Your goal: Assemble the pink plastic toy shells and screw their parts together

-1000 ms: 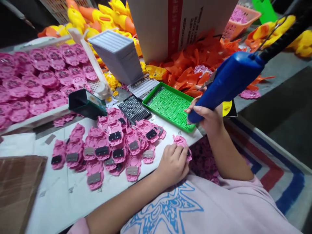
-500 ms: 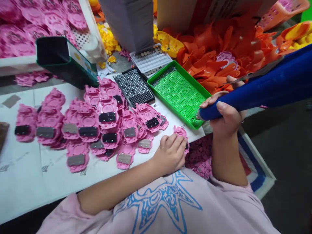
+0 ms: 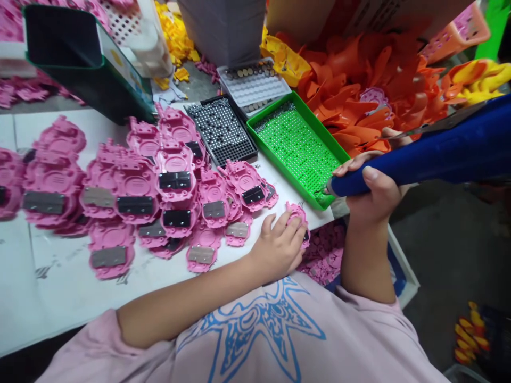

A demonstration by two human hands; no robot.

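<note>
My right hand [image 3: 377,189] is wrapped around a blue power screwdriver [image 3: 431,165], which slants down to the left. Its tip is at the near right corner of a green perforated tray [image 3: 295,143] filled with small screws; I cannot tell if a screw sits on it. My left hand [image 3: 279,244] steadies a pink plastic housing [image 3: 298,215] at the table's edge, fingers somewhat spread over it and the thumb hidden. A dark plate shows at that housing's lower end, partly covered. Left of this hand lies a pile of similar pink housings [image 3: 175,159] with black or grey plates.
Behind the pile stand a dark green open container [image 3: 91,69], a black perforated tray [image 3: 225,130] and a white tray of round metal pieces [image 3: 253,88]. Orange plastic parts [image 3: 343,80] heap up at the back right. Below the table edge lie more pink parts [image 3: 323,255].
The view has swung down and closer. The screwdriver has lowered from above the green tray's edge to its near corner. My left fingers have loosened and spread a little on the pink housing.
</note>
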